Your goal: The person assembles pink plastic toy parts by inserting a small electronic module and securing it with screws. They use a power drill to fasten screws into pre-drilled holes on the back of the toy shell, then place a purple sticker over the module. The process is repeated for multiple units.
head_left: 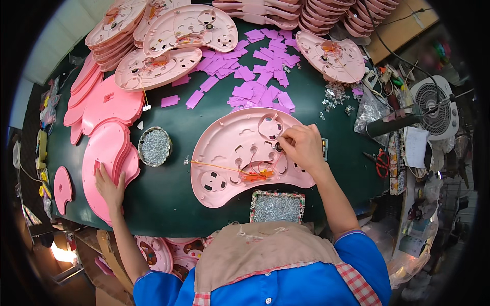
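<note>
A pale pink curved plastic shell [214, 145] lies open side up in front of me, with thin wires and an orange circuit board [256, 176] inside. Over its right part, my right hand [302, 146] has thumb and fingers pinched beside a small black round part [278, 147]; whatever is between the fingertips is too small to make out. A yellow-orange wire runs from the board past the shell's left edge. My left hand [109, 188] rests with fingers stretched and thumb apart on a stack of brighter pink curved panels [104, 148] at the left.
Small metal pieces fill a round bowl [155, 147] and a patterned rectangular tray [278, 208] near me. Purple flat pieces [260, 94] are scattered at the back. Wired shells [191, 30] are piled behind. Red-handled scissors [382, 163] and a fan [433, 104] are at the right.
</note>
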The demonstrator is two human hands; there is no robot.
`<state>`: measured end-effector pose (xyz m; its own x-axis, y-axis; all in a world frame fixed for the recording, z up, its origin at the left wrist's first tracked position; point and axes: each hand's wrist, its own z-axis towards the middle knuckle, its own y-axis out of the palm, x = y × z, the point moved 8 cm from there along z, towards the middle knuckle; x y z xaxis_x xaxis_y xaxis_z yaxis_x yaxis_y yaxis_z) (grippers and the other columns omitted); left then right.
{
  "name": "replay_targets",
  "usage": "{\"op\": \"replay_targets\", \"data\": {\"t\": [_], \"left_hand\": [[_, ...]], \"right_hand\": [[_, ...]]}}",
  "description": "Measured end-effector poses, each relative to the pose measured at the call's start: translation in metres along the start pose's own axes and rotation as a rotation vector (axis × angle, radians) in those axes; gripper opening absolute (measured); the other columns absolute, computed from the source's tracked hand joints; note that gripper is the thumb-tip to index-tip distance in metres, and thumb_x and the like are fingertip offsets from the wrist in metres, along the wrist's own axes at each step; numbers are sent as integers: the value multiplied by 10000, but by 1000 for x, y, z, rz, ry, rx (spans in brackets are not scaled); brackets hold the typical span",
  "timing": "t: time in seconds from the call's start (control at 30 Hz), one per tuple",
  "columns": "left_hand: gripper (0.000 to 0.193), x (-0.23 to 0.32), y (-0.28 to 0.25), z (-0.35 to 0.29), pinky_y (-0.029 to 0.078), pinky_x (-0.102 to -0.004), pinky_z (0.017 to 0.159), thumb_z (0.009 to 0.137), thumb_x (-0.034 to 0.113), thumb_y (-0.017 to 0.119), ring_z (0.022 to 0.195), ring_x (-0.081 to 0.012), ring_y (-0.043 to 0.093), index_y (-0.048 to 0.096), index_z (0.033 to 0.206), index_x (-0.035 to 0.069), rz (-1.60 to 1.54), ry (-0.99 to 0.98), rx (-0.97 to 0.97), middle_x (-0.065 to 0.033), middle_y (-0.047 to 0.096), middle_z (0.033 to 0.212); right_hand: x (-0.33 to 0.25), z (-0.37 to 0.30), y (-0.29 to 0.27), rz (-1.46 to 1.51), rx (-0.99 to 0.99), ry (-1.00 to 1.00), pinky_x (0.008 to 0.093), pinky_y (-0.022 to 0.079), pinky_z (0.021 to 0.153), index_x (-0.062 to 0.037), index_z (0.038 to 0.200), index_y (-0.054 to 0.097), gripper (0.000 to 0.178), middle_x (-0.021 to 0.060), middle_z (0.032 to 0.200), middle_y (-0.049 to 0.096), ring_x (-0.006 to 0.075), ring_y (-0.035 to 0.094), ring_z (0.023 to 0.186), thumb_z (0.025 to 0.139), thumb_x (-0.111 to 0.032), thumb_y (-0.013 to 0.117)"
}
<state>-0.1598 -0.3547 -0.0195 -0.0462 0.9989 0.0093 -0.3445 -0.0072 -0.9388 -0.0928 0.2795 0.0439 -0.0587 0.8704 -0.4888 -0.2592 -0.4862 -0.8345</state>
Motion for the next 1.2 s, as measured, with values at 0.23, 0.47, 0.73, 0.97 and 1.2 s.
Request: {"op": "replay_targets", "data": {"t": [0.23,0.47,0.73,0.97,1.2], "left_hand": [[657,8,-32,-11,365,-494,1132,938,383,726,1347,-392,475,518,1511,137,-132,-21,-63,-216,517,1443],[575,37,-104,5,438,-439,1090,1026,302,648,1270,-300,573,498,1496,6,-707,-193,43,-182,589,1375],[746,205,-183,-22,529,-429,1054,1042,556,513,1223,-250,634,394,1527,2,-1950,-337,-142,-167,560,1428],[730,333,-105,-52,493,-373,1059,1023,561,562,1241,-204,590,402,1509,41,-2096,-442,-897,-126,596,1355],[775,328,-92,-61,501,-379,1053,1011,589,547,1265,-220,578,371,1525,36,-2054,-379,-823,-143,532,1423]], "right_hand": [[-11,21,-39,-16,328,15,338,489,699,-26,1191,690,376,90,922,648,212,570,716,842,-122,790],[-143,-2,93,277,-274,-414,402,490,790,-106,864,758,179,59,901,643,270,643,811,823,-279,785],[-132,27,6,1567,-224,27,193,422,510,8,1069,762,126,47,890,703,51,585,631,973,-35,694],[-106,-16,91,1432,-537,501,204,243,427,-21,1051,741,133,-52,682,553,6,350,477,969,-125,729],[-103,-2,98,1402,-315,389,198,387,541,1,967,761,148,-38,765,661,9,502,598,923,-139,783]]}}
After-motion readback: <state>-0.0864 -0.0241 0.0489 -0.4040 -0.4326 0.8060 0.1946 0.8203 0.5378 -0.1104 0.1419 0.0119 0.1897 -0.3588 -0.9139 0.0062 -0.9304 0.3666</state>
